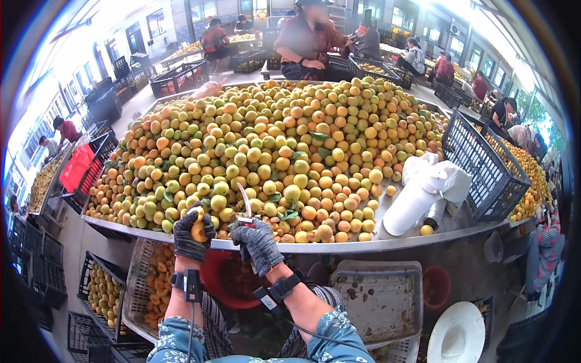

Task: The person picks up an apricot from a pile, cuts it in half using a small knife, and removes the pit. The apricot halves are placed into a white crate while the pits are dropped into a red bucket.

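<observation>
My left hand [190, 235], in a dark knit glove, grips an orange apricot [199, 230] at the front rim of the metal table [387, 243]. My right hand [258, 242], also gloved, holds a small knife [245, 202] with its blade pointing up, just right of the fruit. Both hands hover over the table's near edge. A large heap of yellow, green and orange apricots [272, 145] covers the table behind them. Black bands sit on both wrists.
A white jug [417, 199] and cloth lie at the table's right. A black crate [484, 163] stands to the right. Below the table are a red basin [230, 281], a grey tray [378, 296], crates of fruit [106, 293] and a white hat [458, 333]. Other people sit working across the hall.
</observation>
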A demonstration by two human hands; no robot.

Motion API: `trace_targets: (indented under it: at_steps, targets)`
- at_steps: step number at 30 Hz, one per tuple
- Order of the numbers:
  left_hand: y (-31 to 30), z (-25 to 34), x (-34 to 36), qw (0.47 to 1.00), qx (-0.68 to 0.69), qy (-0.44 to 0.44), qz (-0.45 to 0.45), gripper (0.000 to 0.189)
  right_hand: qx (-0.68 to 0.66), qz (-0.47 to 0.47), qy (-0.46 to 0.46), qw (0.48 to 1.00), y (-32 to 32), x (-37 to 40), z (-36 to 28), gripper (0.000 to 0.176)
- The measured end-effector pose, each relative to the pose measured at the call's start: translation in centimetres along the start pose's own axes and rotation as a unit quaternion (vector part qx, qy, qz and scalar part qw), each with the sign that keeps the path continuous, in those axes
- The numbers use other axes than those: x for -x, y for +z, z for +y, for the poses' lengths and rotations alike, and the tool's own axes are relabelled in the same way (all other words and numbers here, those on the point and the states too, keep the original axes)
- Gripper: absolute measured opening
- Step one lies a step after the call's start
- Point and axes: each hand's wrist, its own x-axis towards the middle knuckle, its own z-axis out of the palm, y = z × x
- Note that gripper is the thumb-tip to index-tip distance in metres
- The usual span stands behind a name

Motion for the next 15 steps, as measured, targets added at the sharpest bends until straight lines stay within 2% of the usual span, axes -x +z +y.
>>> trace_targets:
  at_steps: [4, 6, 15]
  targets:
    - [0.7, 0.06, 0.34, 1.0, -0.012, -0.004, 0.01, 0.025, 0.002, 0.004, -0.001, 1.0, 0.2, 0.18, -0.27, 0.012]
    - [0.66, 0.06, 0.31, 1.0, -0.009, -0.004, 0.012, 0.025, 0.007, 0.01, 0.009, 1.0, 0.37, 0.35, -0.62, 0.008]
    - [0.17, -0.41, -0.04, 1.0, -0.001, -0.01, 0.017, 0.028, -0.001, 0.005, -0.019, 1.0, 0.08, 0.12, -0.2, 0.011]
